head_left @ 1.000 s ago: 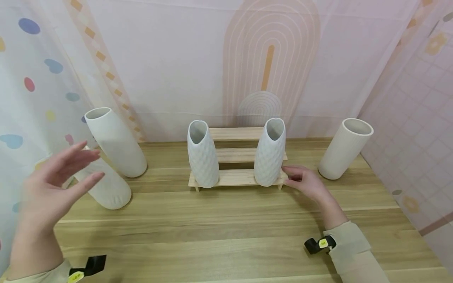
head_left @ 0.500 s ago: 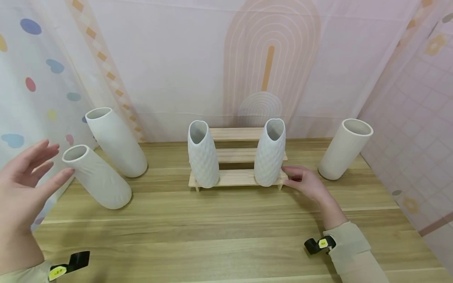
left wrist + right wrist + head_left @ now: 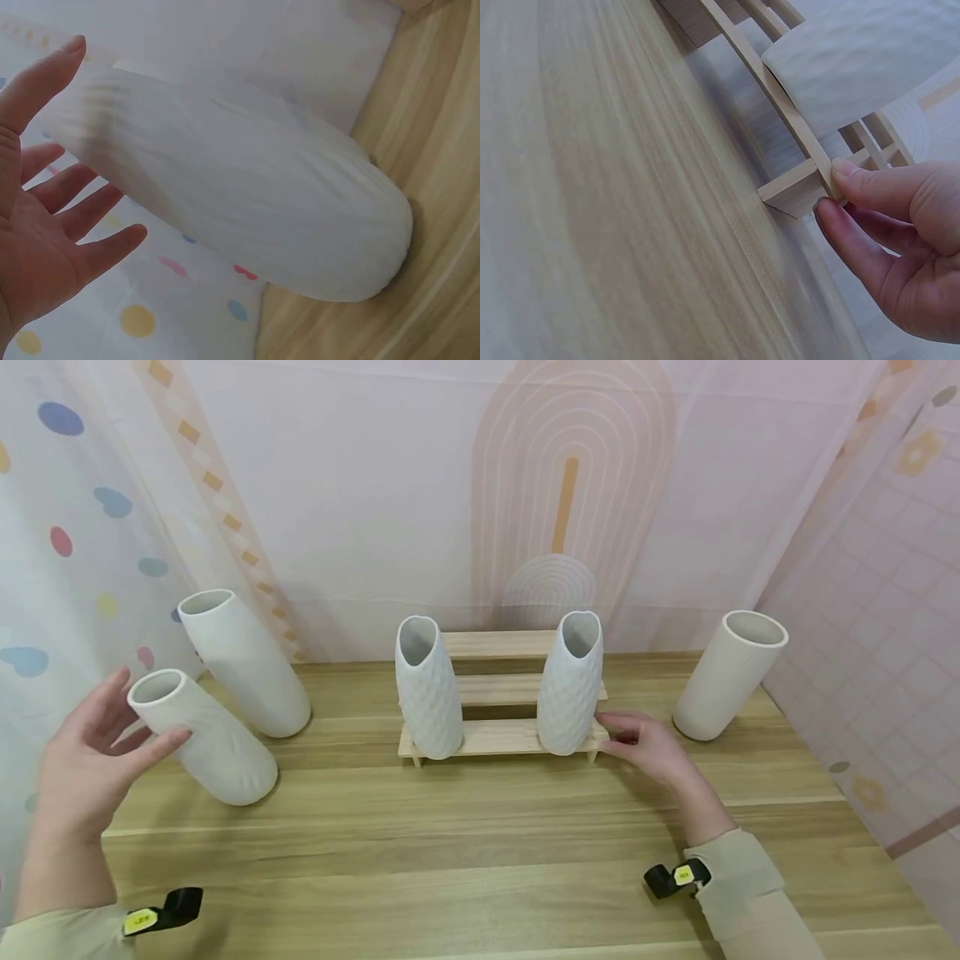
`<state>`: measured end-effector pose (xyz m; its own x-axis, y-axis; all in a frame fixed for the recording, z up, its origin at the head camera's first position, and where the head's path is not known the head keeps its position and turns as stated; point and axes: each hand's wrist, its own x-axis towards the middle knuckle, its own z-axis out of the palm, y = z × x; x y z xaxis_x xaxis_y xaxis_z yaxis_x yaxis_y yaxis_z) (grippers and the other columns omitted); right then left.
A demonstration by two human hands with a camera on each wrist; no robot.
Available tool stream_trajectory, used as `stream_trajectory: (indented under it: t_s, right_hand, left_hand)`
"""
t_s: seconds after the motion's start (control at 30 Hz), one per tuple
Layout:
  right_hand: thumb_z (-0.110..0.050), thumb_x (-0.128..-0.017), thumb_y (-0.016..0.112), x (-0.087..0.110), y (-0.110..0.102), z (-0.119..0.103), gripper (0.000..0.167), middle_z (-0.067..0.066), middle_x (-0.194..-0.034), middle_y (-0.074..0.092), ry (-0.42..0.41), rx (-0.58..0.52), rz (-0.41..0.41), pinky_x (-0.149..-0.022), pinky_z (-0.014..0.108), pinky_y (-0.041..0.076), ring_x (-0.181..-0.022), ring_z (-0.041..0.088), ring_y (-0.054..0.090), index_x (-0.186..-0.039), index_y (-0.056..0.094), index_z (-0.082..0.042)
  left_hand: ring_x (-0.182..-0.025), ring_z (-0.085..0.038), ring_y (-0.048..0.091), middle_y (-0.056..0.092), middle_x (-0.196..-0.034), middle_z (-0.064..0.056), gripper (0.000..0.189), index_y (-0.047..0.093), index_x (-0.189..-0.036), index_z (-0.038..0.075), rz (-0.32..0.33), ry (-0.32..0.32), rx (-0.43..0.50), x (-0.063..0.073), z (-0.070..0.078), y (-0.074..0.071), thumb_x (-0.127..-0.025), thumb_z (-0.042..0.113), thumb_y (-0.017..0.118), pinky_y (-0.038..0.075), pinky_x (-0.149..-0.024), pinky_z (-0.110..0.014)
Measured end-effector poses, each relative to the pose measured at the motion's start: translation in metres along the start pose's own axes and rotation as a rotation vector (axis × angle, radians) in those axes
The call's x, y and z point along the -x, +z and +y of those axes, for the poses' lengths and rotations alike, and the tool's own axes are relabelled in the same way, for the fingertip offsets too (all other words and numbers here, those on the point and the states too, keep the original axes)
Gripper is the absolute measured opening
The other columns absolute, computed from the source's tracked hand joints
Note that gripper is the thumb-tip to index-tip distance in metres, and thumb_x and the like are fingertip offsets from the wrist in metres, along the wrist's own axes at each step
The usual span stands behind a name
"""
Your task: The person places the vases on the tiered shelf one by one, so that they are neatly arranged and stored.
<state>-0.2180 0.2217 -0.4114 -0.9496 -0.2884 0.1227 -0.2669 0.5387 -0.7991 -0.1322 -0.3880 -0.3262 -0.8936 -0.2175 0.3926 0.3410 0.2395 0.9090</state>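
Left hand [image 3: 90,764], fingers parted and relaxed, is set about the upper part of the near vase [image 3: 217,747], which stands at the left of the table [image 3: 420,860], just in front of the tall vase [image 3: 251,668]. Whether the thumb touches the wall cannot be told for certain. Right hand [image 3: 648,747] pinches the right end of the wooden stand [image 3: 498,737] between thumb and fingertip, beside a patterned vase [image 3: 570,702]. For a sound hold, left thumb and fingers should close evenly on opposite sides, below the mouth. Any lift should go clear of the tall vase; a light, steady right pinch should prevent the stand from shifting.
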Motion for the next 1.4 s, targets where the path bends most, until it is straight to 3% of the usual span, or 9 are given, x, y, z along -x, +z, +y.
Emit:
stream_trajectory:
  t_s: [0.13,0.23,0.63,0.97,1.13,1.4]
  right_hand:
    - [-0.003,-0.092,0.069,0.000,0.001,0.000,0.043,0.028,-0.136,0.053,0.001,-0.003,-0.001,-0.096,0.052,0.048,-0.115,0.042,0.057,-0.132,0.058,0.008]
    - [-0.003,-0.092,0.069,0.000,0.001,0.000,0.043,0.028,-0.136,0.054,0.001,-0.003,0.000,-0.096,0.052,0.048,-0.114,0.042,0.058,-0.132,0.058,0.008]
    - [-0.003,-0.091,0.070,0.000,0.001,-0.002,0.043,0.027,-0.135,0.055,-0.006,0.001,0.004,-0.096,0.052,0.048,-0.114,0.041,0.058,-0.131,0.058,0.008]
    - [-0.003,-0.091,0.070,0.001,0.002,-0.002,0.043,0.027,-0.135,0.054,0.007,-0.002,0.008,-0.095,0.052,0.049,-0.113,0.041,0.059,-0.132,0.058,0.008]
    - [-0.004,-0.092,0.069,0.001,0.001,-0.001,0.043,0.028,-0.135,0.054,0.003,0.002,0.007,-0.095,0.052,0.048,-0.113,0.041,0.059,-0.132,0.058,0.008]
    - [-0.003,-0.092,0.069,0.001,0.000,-0.002,0.043,0.028,-0.135,0.054,-0.001,0.008,0.006,-0.095,0.052,0.049,-0.112,0.041,0.059,-0.132,0.058,0.008]
  left_hand:
    - [-0.108,-0.002,0.061,0.064,-0.126,0.004,0.090,0.040,-0.152,0.010,0.005,0.039,0.149,-0.002,-0.006,0.005,-0.075,-0.028,0.067,0.046,-0.084,-0.007]
    - [-0.106,-0.004,0.062,0.067,-0.120,0.003,0.085,0.046,-0.148,0.006,0.018,0.055,0.189,-0.002,-0.008,0.010,-0.074,-0.031,0.066,0.046,-0.084,-0.008]
    - [-0.102,-0.009,0.060,0.065,-0.119,-0.001,0.069,0.059,-0.136,0.002,0.163,-0.012,0.093,-0.002,-0.009,0.019,-0.073,-0.022,0.074,0.046,-0.082,-0.009]
    - [-0.086,-0.010,0.061,0.068,-0.108,0.000,0.066,0.067,-0.127,0.005,0.317,-0.107,0.062,-0.001,-0.002,0.028,-0.068,-0.019,0.079,0.050,-0.075,-0.009]
    - [-0.086,-0.009,0.062,0.068,-0.106,0.002,0.064,0.067,-0.127,0.006,0.319,-0.132,0.043,0.003,0.002,0.033,-0.068,-0.017,0.081,0.050,-0.074,-0.008]
    - [-0.091,-0.006,0.063,0.067,-0.110,0.004,0.066,0.066,-0.130,0.011,0.265,-0.130,-0.032,0.002,0.017,0.045,-0.070,-0.010,0.084,0.049,-0.073,-0.007]
